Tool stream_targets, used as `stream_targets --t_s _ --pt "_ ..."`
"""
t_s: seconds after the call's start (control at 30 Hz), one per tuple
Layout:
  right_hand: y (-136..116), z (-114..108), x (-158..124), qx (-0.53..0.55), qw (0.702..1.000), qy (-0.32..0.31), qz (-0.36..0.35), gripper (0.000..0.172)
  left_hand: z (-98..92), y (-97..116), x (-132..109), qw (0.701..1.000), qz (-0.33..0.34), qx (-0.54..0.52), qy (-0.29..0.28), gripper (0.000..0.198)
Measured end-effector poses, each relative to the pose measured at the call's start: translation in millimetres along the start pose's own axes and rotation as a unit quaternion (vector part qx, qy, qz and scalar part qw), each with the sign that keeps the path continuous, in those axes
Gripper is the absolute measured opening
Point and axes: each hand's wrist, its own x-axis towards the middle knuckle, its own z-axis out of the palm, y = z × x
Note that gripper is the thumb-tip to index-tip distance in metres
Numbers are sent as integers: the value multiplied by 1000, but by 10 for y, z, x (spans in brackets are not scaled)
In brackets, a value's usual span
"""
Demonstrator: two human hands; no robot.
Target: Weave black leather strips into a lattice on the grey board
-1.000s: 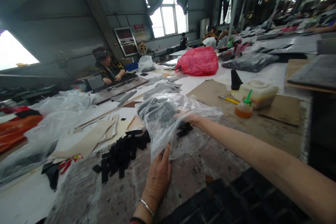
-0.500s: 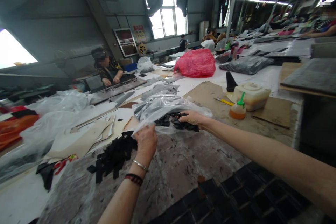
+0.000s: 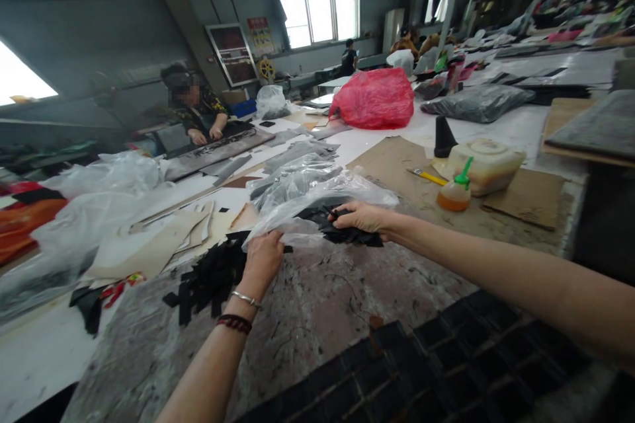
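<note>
A: How do the hands sit?

B: The left hand [image 3: 265,256] pinches the near edge of the clear bag [image 3: 317,192]. The right hand [image 3: 360,217] grasps a bunch of black strips [image 3: 351,234] at the bag's mouth, with loose ends poking out below the fingers.

A: What makes that go well?

B: I'd have the left hand lift the edge and draw it taut, so the film doesn't sag over the strips. The right should squeeze the bunch near its middle: firm enough that none slide out, loose enough not to crease them. I'd move it slowly, too; some strips lie against the film and could catch.

A: And the counts?

B: Two working hands, one bag between them, one bunch in the right hand. One pile [image 3: 211,274] of similar strips lies on the bench [image 3: 37,357], just beside the left hand. The strips overlap too much to number, in the bunch or the pile.

A: Further off?

B: Right of the bag: one bottle [image 3: 454,194], one knife [image 3: 432,178] and one tub [image 3: 489,164]. Behind it, one red bag [image 3: 374,99]. Across the bench, one co-worker [image 3: 198,109], both hands showing.
</note>
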Motion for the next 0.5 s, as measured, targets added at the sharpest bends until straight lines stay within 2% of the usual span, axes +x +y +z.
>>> stream_targets --t_s 0.07,0.13,0.2,0.27,0.33,0.37,0.43,0.5 --pt "69 130 -110 -83 996 -3 -27 32 -13 -47 -75 1000 23 -12 6 29" --pt "153 288 -175 -221 971 -1 -96 36 -38 -83 -179 998 51 -22 15 32" --pt "248 461 -196 -366 910 3 -194 39 -69 -112 -322 996 84 -31 23 35" --pt "332 627 -192 -476 833 -5 -283 40 -101 -140 -500 992 114 -38 33 37" --pt "387 754 -185 -539 769 -37 -343 45 -130 -176 -697 990 125 -42 48 38" --pt "401 794 -186 -556 747 -56 -360 51 -139 -198 -796 990 122 -42 57 37" --pt "411 816 -196 -568 726 -86 -378 66 -140 -247 -985 991 111 -41 71 35" --pt "415 762 -216 -555 735 -93 -379 73 -115 -292 -1151 991 102 -43 78 33"
